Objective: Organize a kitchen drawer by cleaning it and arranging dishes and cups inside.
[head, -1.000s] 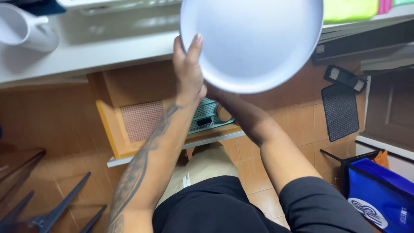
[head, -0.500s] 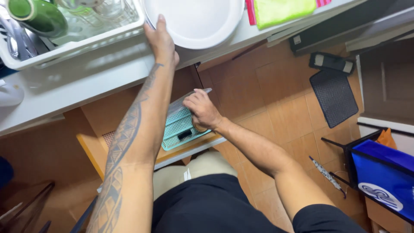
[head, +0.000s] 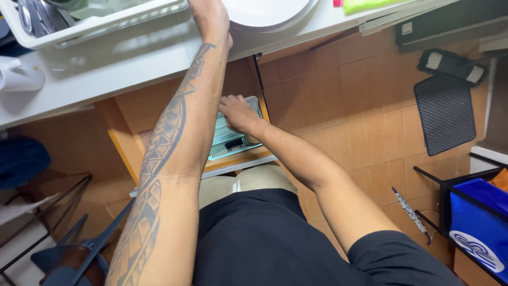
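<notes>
Head view, left hand: the left hand [head: 210, 18] rests at the near edge of the white plate [head: 264, 11] on the white counter [head: 106, 69], fingers on or against the rim; whether it grips the plate or only touches it cannot be told, since the frame cuts off the fingertips.
Head view, plate: it lies flat on the counter near the top edge, to the right of the white dish rack [head: 95, 24] and left of a green cloth [head: 368, 5].
Head view, right hand: the right hand [head: 238, 114] reaches down into the open wooden drawer [head: 124, 145] below the counter, fingers curled loosely over the pale green cutlery tray [head: 230, 139], touching it; it clasps nothing that can be seen.
Head view, surroundings: a white jug [head: 18, 77] stands on the counter at the left; a black mat [head: 445, 112] lies on the brown tiled floor [head: 338, 106]; a blue bag [head: 479, 222] sits at the lower right.
</notes>
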